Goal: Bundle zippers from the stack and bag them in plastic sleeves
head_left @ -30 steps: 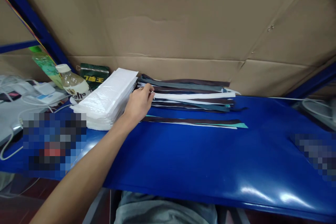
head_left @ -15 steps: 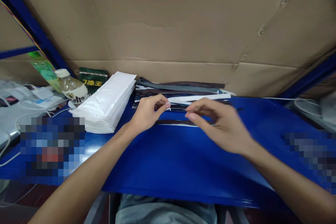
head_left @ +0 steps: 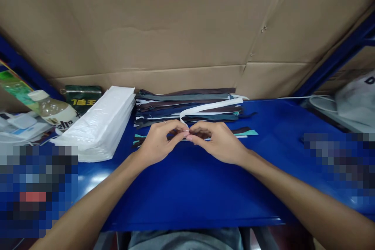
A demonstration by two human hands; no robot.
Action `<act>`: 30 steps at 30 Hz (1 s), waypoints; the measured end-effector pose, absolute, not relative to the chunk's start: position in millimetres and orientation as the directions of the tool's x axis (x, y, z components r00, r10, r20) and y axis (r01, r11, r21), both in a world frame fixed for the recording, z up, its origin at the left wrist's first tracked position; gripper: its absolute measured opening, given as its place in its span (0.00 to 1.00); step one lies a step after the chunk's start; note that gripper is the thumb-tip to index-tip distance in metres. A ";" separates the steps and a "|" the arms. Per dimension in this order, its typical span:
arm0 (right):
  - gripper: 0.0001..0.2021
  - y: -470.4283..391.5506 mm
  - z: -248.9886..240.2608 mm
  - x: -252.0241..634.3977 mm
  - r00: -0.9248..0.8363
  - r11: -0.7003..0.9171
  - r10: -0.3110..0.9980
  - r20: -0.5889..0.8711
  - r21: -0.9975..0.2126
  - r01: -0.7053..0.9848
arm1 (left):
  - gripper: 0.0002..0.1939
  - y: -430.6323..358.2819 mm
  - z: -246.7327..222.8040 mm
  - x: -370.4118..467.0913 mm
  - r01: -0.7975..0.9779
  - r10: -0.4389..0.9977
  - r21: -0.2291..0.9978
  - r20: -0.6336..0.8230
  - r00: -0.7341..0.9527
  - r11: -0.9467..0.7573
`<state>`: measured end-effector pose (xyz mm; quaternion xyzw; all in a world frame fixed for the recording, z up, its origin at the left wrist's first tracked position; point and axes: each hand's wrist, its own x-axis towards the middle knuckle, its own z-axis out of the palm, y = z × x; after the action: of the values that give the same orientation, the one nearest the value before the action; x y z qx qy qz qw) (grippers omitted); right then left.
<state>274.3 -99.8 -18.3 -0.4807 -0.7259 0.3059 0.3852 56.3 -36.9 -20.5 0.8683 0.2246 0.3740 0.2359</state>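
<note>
A white zipper strip lies over a pile of dark, grey and brown zippers, and its near end curls down to my fingertips. My left hand is closed in a pinch on that end. Meeting it fingertip to fingertip, my right hand is pinched at the same end. Behind and under both hands, a smaller row of brown, teal and white strips rests on the blue table.
Left of the zippers is a stack of white padded bags. Beyond it stand a bottle with a white cap and a dark green packet. A cardboard wall rises behind; a white cable runs at the right.
My right hand has moved left to meet my left hand and has closed its fingers. The white strip's near end now bends down to my fingertips. The view has shifted to the right.
</note>
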 end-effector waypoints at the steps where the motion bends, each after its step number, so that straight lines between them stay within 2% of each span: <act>1: 0.11 -99.4 -19.1 275.5 -0.257 0.353 0.931 0.260 -0.817 0.456 | 0.04 -37.3 -20.4 56.9 0.214 0.565 0.575 0.546 0.619 -0.790; 4: 0.13 -96.7 -25.2 278.0 -0.272 0.335 0.933 0.237 -0.850 0.406 | 0.05 -38.8 -18.8 58.3 0.231 0.558 0.554 0.545 0.626 -0.800; 9: 0.12 -91.3 -33.2 281.3 -0.307 0.317 0.916 0.257 -0.934 0.164 | 0.06 -40.5 -12.8 57.5 0.273 0.597 0.562 0.542 0.591 -0.781; 12: 0.12 -91.6 -30.1 281.6 -0.296 0.368 0.909 0.293 -0.898 0.243 | 0.08 -41.2 -9.0 57.3 0.323 0.627 0.562 0.510 0.589 -0.761; 14: 0.12 -91.8 -25.9 283.0 -0.288 0.439 0.893 0.345 -0.808 0.393 | 0.09 -40.6 -6.9 57.4 0.324 0.620 0.556 0.500 0.605 -0.765; 16: 0.12 -89.5 -21.4 288.1 -0.308 0.523 0.852 0.424 -0.658 0.542 | 0.09 -37.4 -5.3 56.1 0.342 0.622 0.542 0.500 0.602 -0.767; 20: 0.12 -74.0 -15.8 318.2 -0.360 0.568 0.779 0.514 -0.332 0.753 | 0.08 -18.4 -2.2 40.9 0.546 0.683 0.414 0.496 0.536 -0.728; 23: 0.13 -58.5 -15.5 358.3 -0.329 0.465 0.784 0.527 -0.147 0.873 | 0.08 3.8 2.3 16.3 0.747 0.737 0.227 0.487 0.469 -0.625; 26: 0.14 -49.0 -16.8 404.1 -0.216 0.265 0.805 0.553 -0.008 0.964 | 0.09 22.4 9.4 -11.0 0.885 0.792 0.101 0.501 0.349 -0.454; 28: 0.13 -47.2 -17.6 429.0 -0.101 0.117 0.815 0.571 0.009 0.993 | 0.10 28.8 13.7 -24.1 0.920 0.803 0.082 0.523 0.286 -0.382; 30: 0.11 -47.2 -18.6 442.7 0.015 0.005 0.822 0.569 -0.033 0.999 | 0.11 29.3 16.1 -29.5 0.929 0.800 0.075 0.535 0.270 -0.363</act>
<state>442.7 -47.2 -18.6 -0.6766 -0.6731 -0.1991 0.2225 -29.5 29.3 16.1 0.7865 0.5496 0.2510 -0.1277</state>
